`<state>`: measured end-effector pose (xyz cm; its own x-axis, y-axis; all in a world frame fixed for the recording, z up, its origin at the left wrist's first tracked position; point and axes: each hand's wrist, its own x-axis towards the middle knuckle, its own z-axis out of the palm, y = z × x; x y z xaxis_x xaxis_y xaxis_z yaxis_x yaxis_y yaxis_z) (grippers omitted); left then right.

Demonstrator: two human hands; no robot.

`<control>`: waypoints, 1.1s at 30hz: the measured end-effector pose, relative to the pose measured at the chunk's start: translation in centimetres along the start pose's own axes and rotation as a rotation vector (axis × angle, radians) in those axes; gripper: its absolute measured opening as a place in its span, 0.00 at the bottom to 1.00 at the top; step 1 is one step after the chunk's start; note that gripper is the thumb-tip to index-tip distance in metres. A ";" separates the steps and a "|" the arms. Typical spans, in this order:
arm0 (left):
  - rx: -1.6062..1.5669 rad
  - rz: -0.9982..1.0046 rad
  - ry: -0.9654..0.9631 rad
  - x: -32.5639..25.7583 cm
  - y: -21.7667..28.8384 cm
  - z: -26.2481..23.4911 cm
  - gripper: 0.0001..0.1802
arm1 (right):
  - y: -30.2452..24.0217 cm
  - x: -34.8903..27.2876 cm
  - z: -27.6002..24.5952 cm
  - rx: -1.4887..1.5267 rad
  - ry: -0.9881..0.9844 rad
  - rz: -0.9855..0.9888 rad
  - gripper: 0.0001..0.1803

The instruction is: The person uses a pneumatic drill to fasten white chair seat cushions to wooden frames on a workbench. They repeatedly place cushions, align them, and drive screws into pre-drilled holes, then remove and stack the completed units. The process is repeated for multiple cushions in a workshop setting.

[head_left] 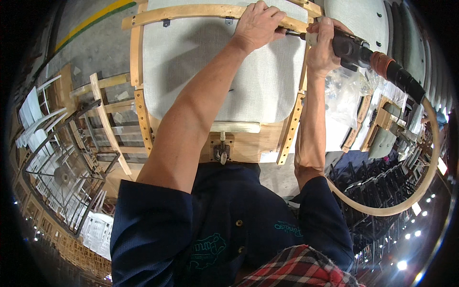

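A light grey fabric-covered panel (pixel 215 81) lies in front of me, framed by wooden pieces. Across its far end runs a curved wooden rail (pixel 186 13) with small dark metal brackets (pixel 229 21) along its edge. My left hand (pixel 258 26) curls over that rail, its fingertips close to the tip of the driver's bit. In my right hand (pixel 325 48) is a black hose-fed power screwdriver (pixel 351 49), held level and aimed left at the rail's right part. The exact contact point is partly hidden by my left fingers.
A toggle clamp (pixel 222 152) with a pale padded bar (pixel 235 127) stands at the near edge. Drilled wooden strips (pixel 143 119) flank the panel. The driver's tan hose (pixel 432 153) loops down on the right. A wire-caged fan (pixel 64 177) and a wooden pallet (pixel 112 129) are left.
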<state>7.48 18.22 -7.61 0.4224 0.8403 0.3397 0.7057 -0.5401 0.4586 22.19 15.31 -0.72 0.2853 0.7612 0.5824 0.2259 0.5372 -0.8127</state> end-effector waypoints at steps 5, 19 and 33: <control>-0.011 0.002 0.038 -0.3 -0.3 0.4 0.30 | -0.1 0.3 0.5 -0.017 -0.009 0.035 0.08; -0.003 -0.020 -0.007 -0.2 -0.2 0.2 0.30 | -0.2 0.9 0.7 -0.121 -0.053 0.049 0.08; 0.007 -0.021 -0.040 -0.1 -0.2 0.1 0.31 | 0.8 1.3 -0.2 -0.312 -0.129 -0.109 0.10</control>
<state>7.34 18.26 -7.84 0.4298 0.8526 0.2971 0.7185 -0.5223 0.4593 22.93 16.68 -0.61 0.1281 0.7556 0.6424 0.5283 0.4962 -0.6890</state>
